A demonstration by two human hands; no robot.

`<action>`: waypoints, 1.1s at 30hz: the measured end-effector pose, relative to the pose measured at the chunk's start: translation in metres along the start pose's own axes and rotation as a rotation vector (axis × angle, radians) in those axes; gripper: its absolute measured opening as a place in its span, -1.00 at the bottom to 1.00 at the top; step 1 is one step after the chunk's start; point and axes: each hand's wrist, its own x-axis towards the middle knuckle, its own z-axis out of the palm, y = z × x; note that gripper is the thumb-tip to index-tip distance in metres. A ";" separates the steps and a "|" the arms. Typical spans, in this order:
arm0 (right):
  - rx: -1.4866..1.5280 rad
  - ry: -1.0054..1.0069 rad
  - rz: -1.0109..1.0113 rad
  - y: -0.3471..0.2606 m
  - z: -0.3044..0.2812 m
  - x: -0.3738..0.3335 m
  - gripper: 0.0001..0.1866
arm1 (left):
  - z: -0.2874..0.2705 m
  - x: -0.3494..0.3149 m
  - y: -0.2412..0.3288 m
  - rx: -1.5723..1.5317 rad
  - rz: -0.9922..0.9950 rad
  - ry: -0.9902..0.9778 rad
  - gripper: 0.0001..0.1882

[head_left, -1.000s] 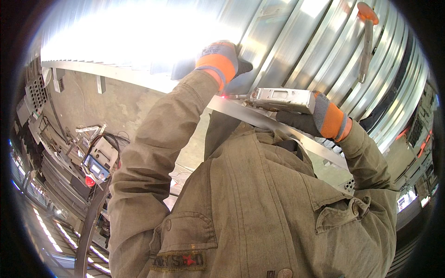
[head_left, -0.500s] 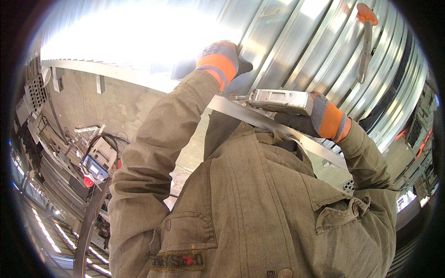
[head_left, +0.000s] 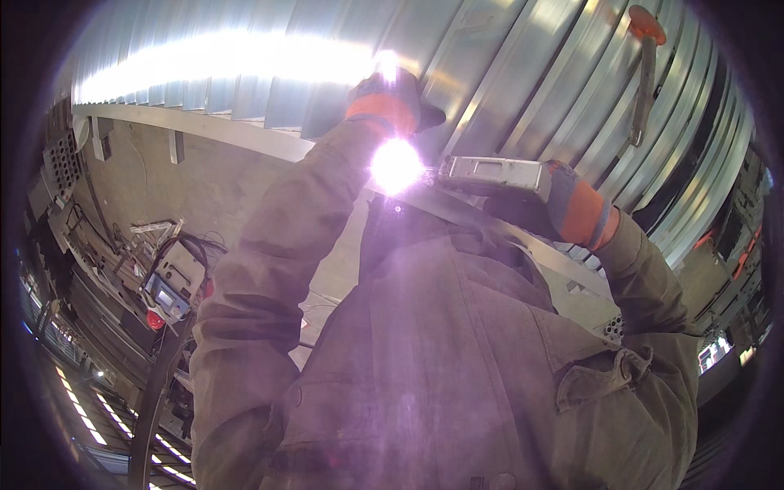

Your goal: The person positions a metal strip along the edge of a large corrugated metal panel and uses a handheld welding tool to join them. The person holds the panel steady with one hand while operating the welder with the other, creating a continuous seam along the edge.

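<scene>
My right hand (head_left: 572,208), in a grey and orange glove, is closed around a boxy silver-white welding gun (head_left: 496,173). A blinding white-violet glare (head_left: 396,167) blazes at the gun's tip, hiding the spot it touches. Below the gun runs a flat metal strip (head_left: 555,260), slanting down to the right in front of my chest. My left hand (head_left: 384,106), gloved alike, lies on the ribbed shiny metal profiles (head_left: 482,73), with its dark thumb stretched to the right. Its other fingers are partly lost in glare.
An orange-headed hammer (head_left: 645,73) with a long handle lies on the profiles at upper right. The profiles' near edge is a pale metal beam (head_left: 204,125). At left on the floor stand a machine with a small screen (head_left: 170,300) and black cables; metal stock lies around.
A bright flash has lit at the welding gun's tip, and the rest of the picture has darkened with a violet haze. Both hands stay in nearly the same places.
</scene>
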 end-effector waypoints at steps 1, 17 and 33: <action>0.000 0.000 0.000 0.000 0.000 0.000 -0.60 | -0.001 -0.002 0.001 0.003 -0.003 0.006 -0.52; -0.029 0.002 0.009 -0.001 -0.006 -0.004 -0.60 | 0.009 0.012 -0.006 0.056 -0.006 0.053 -0.38; -0.122 0.044 -0.021 0.020 -0.003 -0.012 -0.62 | 0.010 0.001 -0.011 0.030 0.072 0.119 -0.34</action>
